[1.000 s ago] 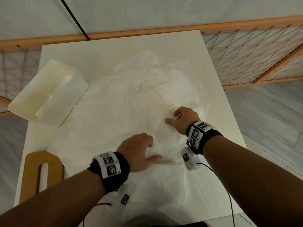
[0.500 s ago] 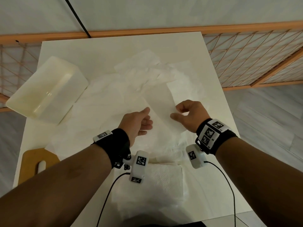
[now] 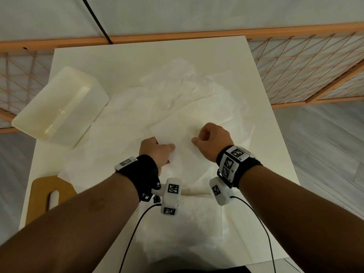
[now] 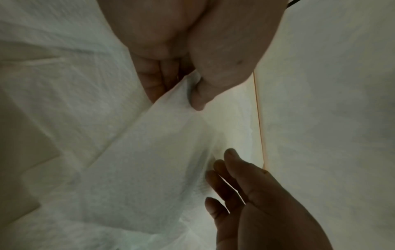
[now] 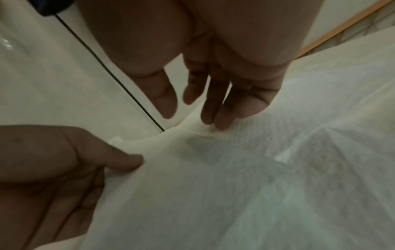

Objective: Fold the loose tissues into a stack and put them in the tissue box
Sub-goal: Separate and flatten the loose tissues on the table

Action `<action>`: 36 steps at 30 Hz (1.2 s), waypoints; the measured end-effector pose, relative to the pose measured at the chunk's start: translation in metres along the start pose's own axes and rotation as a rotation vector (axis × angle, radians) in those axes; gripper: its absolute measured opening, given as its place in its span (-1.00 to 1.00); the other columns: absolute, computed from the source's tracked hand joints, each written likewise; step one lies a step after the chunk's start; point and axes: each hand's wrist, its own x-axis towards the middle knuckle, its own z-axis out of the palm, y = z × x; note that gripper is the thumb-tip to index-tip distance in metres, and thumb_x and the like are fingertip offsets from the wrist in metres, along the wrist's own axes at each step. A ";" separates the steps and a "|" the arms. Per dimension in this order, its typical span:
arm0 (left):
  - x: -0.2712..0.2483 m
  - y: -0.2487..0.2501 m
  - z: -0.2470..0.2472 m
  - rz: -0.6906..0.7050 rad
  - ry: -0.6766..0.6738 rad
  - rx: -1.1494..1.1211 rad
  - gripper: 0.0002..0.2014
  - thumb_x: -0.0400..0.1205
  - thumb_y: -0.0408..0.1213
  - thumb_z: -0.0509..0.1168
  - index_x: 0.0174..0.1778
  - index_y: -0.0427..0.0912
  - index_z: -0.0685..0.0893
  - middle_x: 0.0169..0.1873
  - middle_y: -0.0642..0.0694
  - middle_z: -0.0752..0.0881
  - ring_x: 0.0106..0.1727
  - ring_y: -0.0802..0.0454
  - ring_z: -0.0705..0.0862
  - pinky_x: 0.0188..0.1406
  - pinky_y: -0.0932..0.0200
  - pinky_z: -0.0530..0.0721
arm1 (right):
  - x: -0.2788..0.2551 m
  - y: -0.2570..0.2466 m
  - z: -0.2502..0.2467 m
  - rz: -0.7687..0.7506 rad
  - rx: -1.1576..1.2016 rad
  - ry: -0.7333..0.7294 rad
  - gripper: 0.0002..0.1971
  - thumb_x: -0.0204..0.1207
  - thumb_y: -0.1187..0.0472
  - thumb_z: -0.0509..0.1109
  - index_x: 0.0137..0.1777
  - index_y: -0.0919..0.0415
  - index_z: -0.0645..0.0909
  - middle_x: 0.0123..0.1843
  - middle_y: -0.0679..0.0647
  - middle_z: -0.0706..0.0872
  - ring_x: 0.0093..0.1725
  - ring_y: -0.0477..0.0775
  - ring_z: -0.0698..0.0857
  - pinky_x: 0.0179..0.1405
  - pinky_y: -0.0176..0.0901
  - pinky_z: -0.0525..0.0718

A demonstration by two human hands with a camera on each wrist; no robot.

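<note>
A single white tissue (image 3: 187, 123) hangs spread between my two hands over the middle of the table. My left hand (image 3: 169, 150) pinches its near left edge between thumb and fingers, as the left wrist view (image 4: 192, 91) shows close up. My right hand (image 3: 197, 140) holds the same edge a little to the right, with the tissue (image 5: 213, 186) running up between its thumb and fingers (image 5: 213, 121). More loose tissues (image 3: 128, 131) lie spread under it. A folded stack (image 3: 197, 215) sits near the front edge. The cream tissue box (image 3: 59, 107) stands open at the left.
A wooden lid with a slot (image 3: 45, 192) lies at the table's front left corner. A wooden lattice rail (image 3: 305, 71) runs behind and to the right of the white table (image 3: 137, 62). Thin black cables (image 3: 134, 233) trail from my wrist cameras.
One second ago both hands lay on the tissues on the table. They picked up one sheet, and it now hangs spread wider between them, nearer to me.
</note>
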 end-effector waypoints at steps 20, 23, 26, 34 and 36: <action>-0.008 0.014 -0.007 -0.054 -0.340 -0.185 -0.41 0.45 0.05 0.56 0.28 -0.26 0.73 0.09 -0.27 0.85 0.10 -0.29 0.84 0.05 -0.22 0.80 | -0.012 -0.019 -0.007 0.171 0.904 -0.374 -0.85 0.63 0.53 0.31 0.04 0.30 0.58 0.04 0.39 0.79 0.07 0.40 0.79 0.20 0.33 0.77; -0.007 0.011 -0.010 0.034 -0.450 -0.169 -0.43 0.44 -0.20 0.55 0.37 -0.33 0.68 0.21 -0.31 0.81 0.22 -0.34 0.79 0.13 -0.24 0.78 | -0.017 -0.010 -0.014 0.194 0.845 -0.399 -0.81 0.64 0.41 0.34 0.21 0.35 0.64 0.06 0.32 0.82 0.03 0.37 0.84 0.11 0.29 0.82; -0.011 0.013 -0.015 0.182 -0.443 0.092 -0.64 0.52 -0.33 0.56 0.25 -0.21 0.75 0.09 -0.13 0.87 0.15 -0.18 0.83 0.05 -0.03 0.81 | -0.014 0.008 -0.026 0.271 0.676 -0.276 -0.67 0.69 -0.02 0.39 0.00 0.30 0.63 -0.19 0.22 0.79 -0.24 0.35 0.84 -0.07 0.21 0.80; -0.051 0.007 -0.014 0.331 -0.990 0.975 -0.76 0.56 -0.19 0.59 0.12 -0.01 0.80 0.02 0.16 0.87 0.02 0.21 0.83 0.10 0.27 0.75 | 0.002 0.058 -0.047 0.545 0.544 0.108 -0.68 0.66 -0.02 0.44 0.00 0.28 0.64 -0.11 0.29 0.83 -0.28 0.28 0.86 -0.21 0.22 0.88; -0.060 0.003 -0.012 0.270 -1.127 1.048 -0.81 0.56 -0.20 0.59 0.04 0.08 0.79 -0.02 0.15 0.87 -0.03 0.19 0.84 -0.02 0.32 0.72 | 0.001 0.060 -0.048 0.555 0.520 0.115 -0.71 0.65 0.02 0.46 0.00 0.29 0.64 -0.13 0.27 0.84 -0.25 0.28 0.88 -0.21 0.23 0.88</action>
